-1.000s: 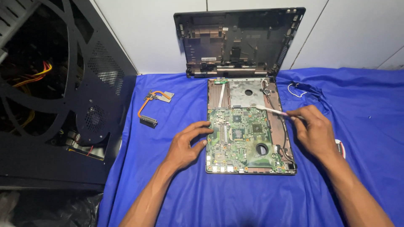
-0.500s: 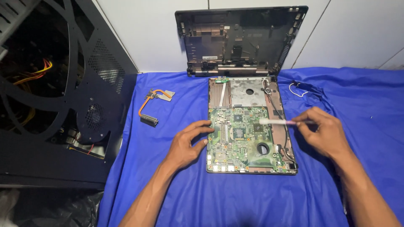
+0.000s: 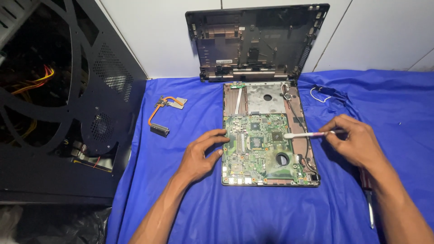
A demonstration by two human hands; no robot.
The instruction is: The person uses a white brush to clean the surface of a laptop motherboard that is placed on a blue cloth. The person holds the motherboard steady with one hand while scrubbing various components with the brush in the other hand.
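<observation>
A blue cloth [image 3: 280,212] is covering the worktop, and an opened laptop base [image 3: 304,149] is lying on it with its green circuit board [image 3: 257,153] exposed. The detached dark lid shell [image 3: 255,40] is leaning upright against the white wall behind it. A copper heat pipe [image 3: 162,115] is lying well left of the base, near a black computer case [image 3: 68,99] standing at the cloth's left edge. A loose cable [image 3: 325,92] is sitting at the upper right, and a screwdriver [image 3: 370,208] is lying partly under the right forearm.

The left hand [image 3: 201,156] is resting half-open, fingers spread, with fingertips touching the board's left edge, its forearm reaching up from below. The right hand [image 3: 355,140] is pinching closed on a thin white tool [image 3: 305,134], holding it level with its tip over the board's right part; whether the tip touches cannot be told.
</observation>
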